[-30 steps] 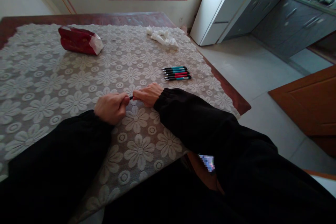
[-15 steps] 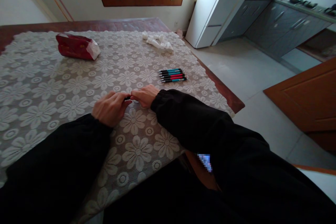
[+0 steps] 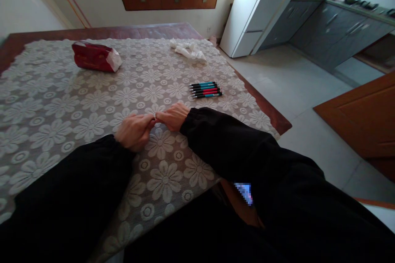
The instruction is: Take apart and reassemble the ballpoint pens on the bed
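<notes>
My left hand (image 3: 134, 130) and my right hand (image 3: 173, 116) meet fingertip to fingertip on the lace tablecloth (image 3: 77, 102), both closed around a small pen-like object that my fingers almost entirely hide. Both arms wear black sleeves. Beyond my right hand, a neat row of several pens (image 3: 206, 89) with black, teal and red barrels lies on the cloth, apart from my hands.
A red tissue pack (image 3: 95, 56) lies at the far left of the table and crumpled white tissue (image 3: 189, 50) at the far right. The table's right edge (image 3: 268, 109) borders a tiled floor. Grey cabinets and a white fridge stand beyond.
My hands have closed together, hiding the dark tip that showed between them earlier. The view has shifted slightly; the pens and tissue pack have not moved on the table.
</notes>
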{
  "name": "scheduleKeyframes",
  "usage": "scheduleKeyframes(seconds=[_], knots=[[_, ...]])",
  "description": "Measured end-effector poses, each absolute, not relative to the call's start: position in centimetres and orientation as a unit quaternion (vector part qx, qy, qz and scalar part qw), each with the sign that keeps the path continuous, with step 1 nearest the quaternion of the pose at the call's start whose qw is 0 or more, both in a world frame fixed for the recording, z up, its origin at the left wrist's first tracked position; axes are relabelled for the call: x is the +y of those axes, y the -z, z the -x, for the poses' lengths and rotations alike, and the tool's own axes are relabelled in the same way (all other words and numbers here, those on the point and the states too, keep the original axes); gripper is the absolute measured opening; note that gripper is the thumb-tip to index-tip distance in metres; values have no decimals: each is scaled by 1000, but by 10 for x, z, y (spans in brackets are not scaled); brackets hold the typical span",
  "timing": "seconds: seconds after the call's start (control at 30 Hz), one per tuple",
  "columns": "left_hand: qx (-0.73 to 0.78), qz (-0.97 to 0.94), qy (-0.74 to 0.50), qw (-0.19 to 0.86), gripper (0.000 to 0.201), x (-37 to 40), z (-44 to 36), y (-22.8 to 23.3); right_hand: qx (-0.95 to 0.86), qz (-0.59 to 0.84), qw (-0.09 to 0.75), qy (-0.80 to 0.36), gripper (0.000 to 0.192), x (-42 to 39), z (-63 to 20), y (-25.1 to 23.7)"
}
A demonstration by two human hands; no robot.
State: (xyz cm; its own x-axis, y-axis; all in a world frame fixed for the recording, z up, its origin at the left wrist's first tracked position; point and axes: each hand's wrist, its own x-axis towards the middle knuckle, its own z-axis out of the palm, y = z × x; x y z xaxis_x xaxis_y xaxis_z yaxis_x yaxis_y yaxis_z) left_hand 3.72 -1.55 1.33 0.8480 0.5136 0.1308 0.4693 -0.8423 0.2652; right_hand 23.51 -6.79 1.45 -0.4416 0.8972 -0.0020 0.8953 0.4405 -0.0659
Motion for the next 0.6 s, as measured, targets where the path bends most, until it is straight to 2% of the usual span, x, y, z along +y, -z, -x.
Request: scheduleKeyframes(seconds=[0.2,0.3,0.43,0.53,0.6], knots=[[321,-922,-114,182,45,-14,-38,-13,-858,510,56,-3,29,-66,-235,-12],[315,-926,-156,140,42,-14,-39,-11,-840,534,94,3,35,-64,-236,-8],[313,-915,-227,110,36,-15,-37,-8,-821,558,114,-20,30,-62,-239,-7],[351,-904,-222,103,30,-16,-36,-8,-829,547,113,-30,30,-64,-239,-8],[366,-905,-198,87,36,-16,-36,-9,-842,525,119,-22,34,-65,-240,-9]])
